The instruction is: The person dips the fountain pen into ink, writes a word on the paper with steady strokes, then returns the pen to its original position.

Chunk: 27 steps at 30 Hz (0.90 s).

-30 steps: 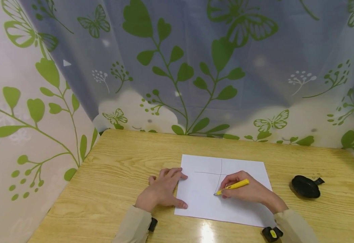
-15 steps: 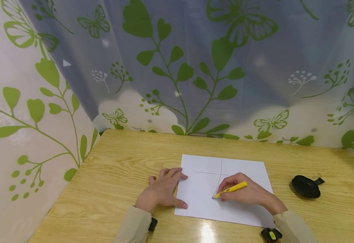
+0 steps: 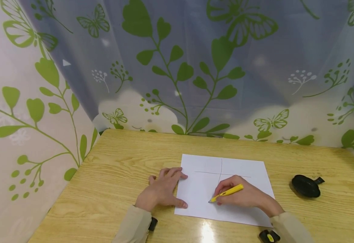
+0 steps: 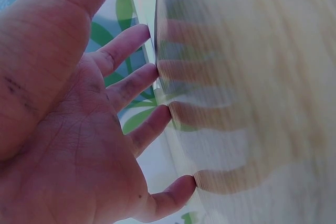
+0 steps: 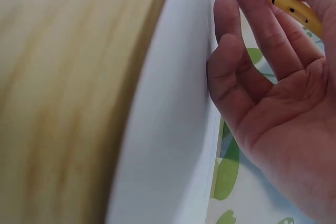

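A white sheet of paper (image 3: 195, 189) lies on the wooden table, bearing a thin horizontal line crossed by a longer one that curves down and left. My right hand (image 3: 240, 194) pinches a yellow pen (image 3: 232, 190), its tip at the paper in the lower middle. In the right wrist view the pen (image 5: 294, 8) sits between thumb and fingers, the little finger resting at the sheet. My left hand (image 3: 163, 190) spreads over the sheet's left edge, thumb and fingertips at the paper. The left wrist view shows its fingertips (image 4: 181, 184) touching the shiny tabletop.
To the right of the paper is a small black pan-shaped dish (image 3: 305, 186) with a short handle. A patterned curtain (image 3: 195, 67) with green leaves and butterflies hangs behind the wooden table (image 3: 128, 152) and along its left side. Black wrist straps show at both sleeves.
My right hand and the pen have slid down and to the left, and the drawn curve has grown longer that way. More of the horizontal line shows. The left hand stays put.
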### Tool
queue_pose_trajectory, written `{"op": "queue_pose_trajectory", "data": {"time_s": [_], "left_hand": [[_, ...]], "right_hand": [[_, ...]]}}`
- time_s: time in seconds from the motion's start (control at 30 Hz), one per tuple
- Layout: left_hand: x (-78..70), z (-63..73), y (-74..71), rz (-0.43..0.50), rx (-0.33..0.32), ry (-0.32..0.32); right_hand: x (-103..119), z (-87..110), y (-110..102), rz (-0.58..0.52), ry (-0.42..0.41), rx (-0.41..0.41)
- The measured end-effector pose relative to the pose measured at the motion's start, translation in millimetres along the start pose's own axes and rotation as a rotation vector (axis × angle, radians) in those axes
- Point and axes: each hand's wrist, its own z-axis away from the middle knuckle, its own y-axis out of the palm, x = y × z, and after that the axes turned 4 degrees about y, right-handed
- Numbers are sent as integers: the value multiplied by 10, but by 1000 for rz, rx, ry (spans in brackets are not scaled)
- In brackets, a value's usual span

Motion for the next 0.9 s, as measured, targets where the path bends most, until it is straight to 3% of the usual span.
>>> {"op": "queue_pose_trajectory", "data": {"time_s": [0.9], "left_hand": [[6,-20,20,-16,-11,-5]], "right_hand": [[114,-50,169,-25,-26,56]]}}
